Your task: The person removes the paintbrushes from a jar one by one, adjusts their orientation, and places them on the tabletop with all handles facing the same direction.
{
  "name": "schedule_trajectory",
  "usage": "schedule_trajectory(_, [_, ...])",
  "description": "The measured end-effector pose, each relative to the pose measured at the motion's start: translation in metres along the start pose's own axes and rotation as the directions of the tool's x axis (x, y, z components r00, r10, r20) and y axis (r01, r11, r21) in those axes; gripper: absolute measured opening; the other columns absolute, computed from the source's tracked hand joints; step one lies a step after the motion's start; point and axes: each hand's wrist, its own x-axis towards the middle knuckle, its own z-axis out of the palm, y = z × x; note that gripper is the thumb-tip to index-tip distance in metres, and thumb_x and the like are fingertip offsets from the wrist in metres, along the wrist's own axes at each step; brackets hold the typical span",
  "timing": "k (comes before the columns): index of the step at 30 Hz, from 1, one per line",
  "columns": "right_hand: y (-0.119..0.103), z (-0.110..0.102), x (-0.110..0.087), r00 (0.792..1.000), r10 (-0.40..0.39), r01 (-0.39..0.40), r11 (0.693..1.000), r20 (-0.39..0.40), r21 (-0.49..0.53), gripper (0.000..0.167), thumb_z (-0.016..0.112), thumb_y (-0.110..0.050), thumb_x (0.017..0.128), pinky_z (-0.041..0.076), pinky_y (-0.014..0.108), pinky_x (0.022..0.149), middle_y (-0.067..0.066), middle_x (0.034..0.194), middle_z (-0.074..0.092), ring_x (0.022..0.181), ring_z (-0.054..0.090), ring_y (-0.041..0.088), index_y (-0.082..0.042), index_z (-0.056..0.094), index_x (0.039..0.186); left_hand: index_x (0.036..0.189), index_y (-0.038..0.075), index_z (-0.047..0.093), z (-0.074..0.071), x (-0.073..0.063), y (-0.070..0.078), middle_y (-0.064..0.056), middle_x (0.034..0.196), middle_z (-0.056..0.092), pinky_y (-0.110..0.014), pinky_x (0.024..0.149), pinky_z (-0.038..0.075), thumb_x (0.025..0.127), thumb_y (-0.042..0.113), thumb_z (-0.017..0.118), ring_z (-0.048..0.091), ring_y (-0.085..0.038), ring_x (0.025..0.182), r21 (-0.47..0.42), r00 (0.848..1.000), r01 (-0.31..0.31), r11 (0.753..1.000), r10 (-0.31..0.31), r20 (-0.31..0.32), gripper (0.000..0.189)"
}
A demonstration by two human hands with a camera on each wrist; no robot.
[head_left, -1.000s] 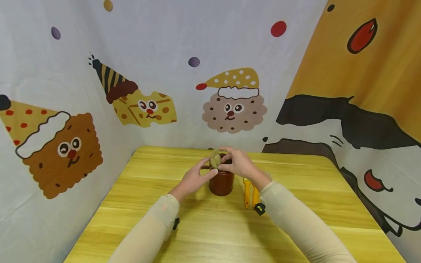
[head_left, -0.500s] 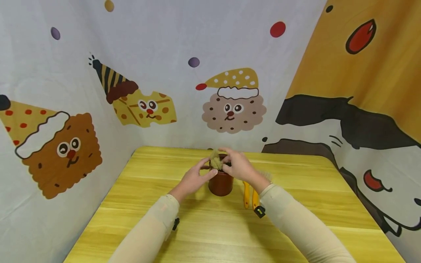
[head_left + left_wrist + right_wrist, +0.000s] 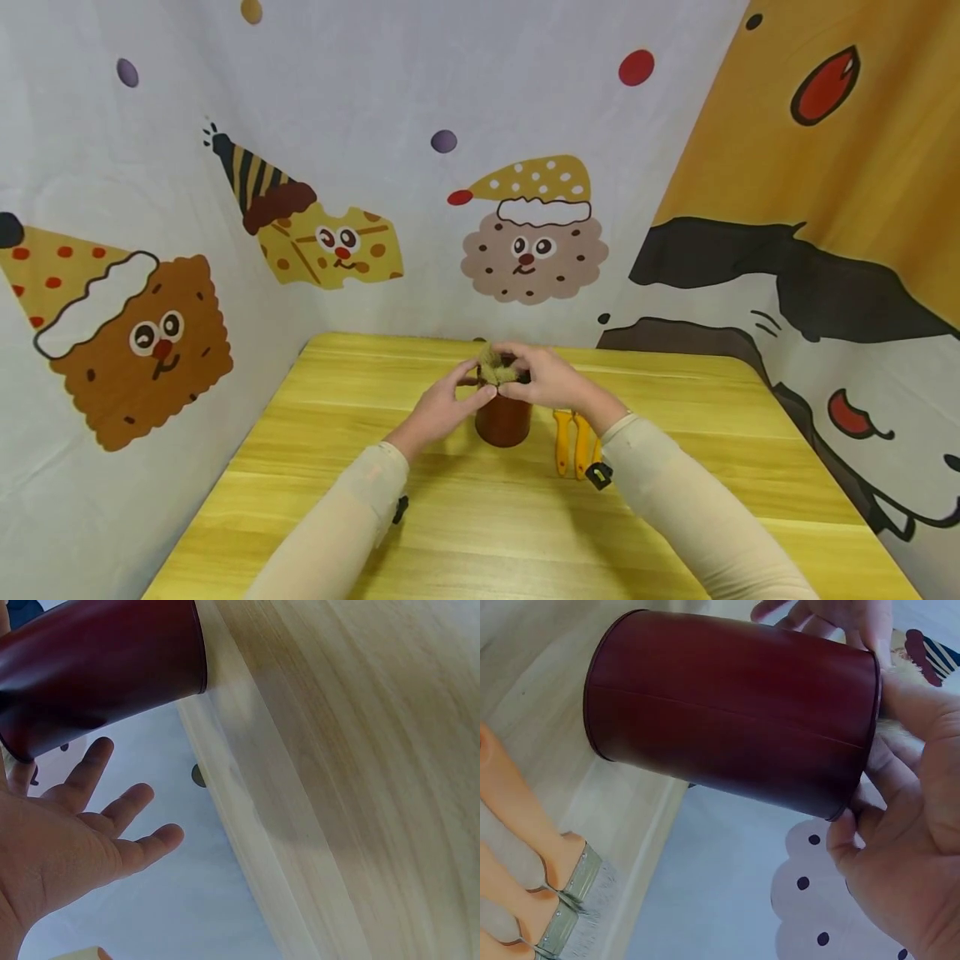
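A dark red cylindrical holder (image 3: 503, 421) with a smooth, leather-like surface stands upright on the table. A tan, fuzzy bundle of fibres (image 3: 495, 368) sits in its mouth. My left hand (image 3: 444, 408) grips the holder's rim at the left between thumb and index finger; in the left wrist view, its other fingers (image 3: 139, 851) stretch out loosely. From the right, my right hand (image 3: 553, 379) pinches at the bundle with thumb and fingers at the opening. In the right wrist view, several curled fingertips (image 3: 844, 832) lie right at the rim, and the bundle's fuzz (image 3: 904, 671) shows between both hands.
Flat brushes with orange-yellow handles (image 3: 581, 446) and pale bristles (image 3: 600, 896) lie just right of the holder, partly under the right forearm. The wooden table (image 3: 360, 392) ends at a printed cloth backdrop (image 3: 420, 308) close behind the holder.
The tan bundle has been worked lower and spread wider across the holder's mouth. The right hand has shifted slightly, uncovering more brush handle; the left hand has stayed in place.
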Motion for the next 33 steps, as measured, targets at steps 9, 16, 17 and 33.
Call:
schedule_trajectory(9, [0.004, -0.003, 0.005, 0.997, 0.04, -0.043, 0.998, -0.064, -0.046, 0.068, 0.077, -0.021, 0.101, 0.062, 0.035, 0.077, 0.0, 0.094, 0.08, 0.079, 0.073, 0.01, -0.019, 0.046, 0.162, 0.161, 0.057, 0.032, 0.0, 0.0, -0.001, -0.004, 0.16, 0.055, -0.065, 0.111, 0.049, 0.094, 0.081, 0.058, 0.052, -0.043, 0.148, -0.005, 1.0, -0.005, 1.0, 0.005, -0.003, 0.076])
schedule_trajectory(16, [0.004, 0.001, 0.003, 0.985, -0.001, -0.011, 0.998, -0.172, -0.069, 0.061, 0.079, -0.02, 0.1, 0.052, 0.029, 0.063, -0.003, 0.082, 0.072, 0.063, 0.06, 0.009, -0.019, 0.053, 0.155, 0.164, 0.053, 0.03, 0.0, -0.001, -0.001, -0.004, 0.161, 0.055, -0.065, 0.112, 0.049, 0.094, 0.081, 0.058, 0.054, -0.043, 0.146, -0.003, 1.0, 0.002, 1.0, -0.002, 0.004, 0.08])
schedule_trajectory(17, [0.003, -0.001, 0.002, 0.981, -0.006, -0.007, 0.998, -0.195, -0.063, 0.06, 0.079, -0.02, 0.1, 0.051, 0.029, 0.063, -0.003, 0.082, 0.071, 0.063, 0.059, 0.01, -0.019, 0.053, 0.155, 0.165, 0.052, 0.029, 0.0, -0.001, -0.001, -0.004, 0.161, 0.055, -0.065, 0.113, 0.048, 0.095, 0.081, 0.057, 0.053, -0.043, 0.147, 0.0, 1.0, 0.004, 1.0, -0.004, 0.004, 0.081])
schedule_trajectory(33, [0.003, -0.101, -0.052, 0.815, 0.179, -0.068, 0.974, -0.551, 0.215, 0.057, 0.074, -0.035, 0.103, 0.05, 0.028, 0.074, 0.012, 0.106, 0.081, 0.082, 0.066, 0.016, -0.026, 0.052, 0.155, 0.166, 0.048, 0.031, -0.001, -0.002, -0.002, -0.001, 0.16, 0.056, -0.065, 0.115, 0.046, 0.095, 0.08, 0.058, 0.05, -0.044, 0.15, 0.03, 1.0, -0.01, 0.999, 0.01, -0.014, 0.082])
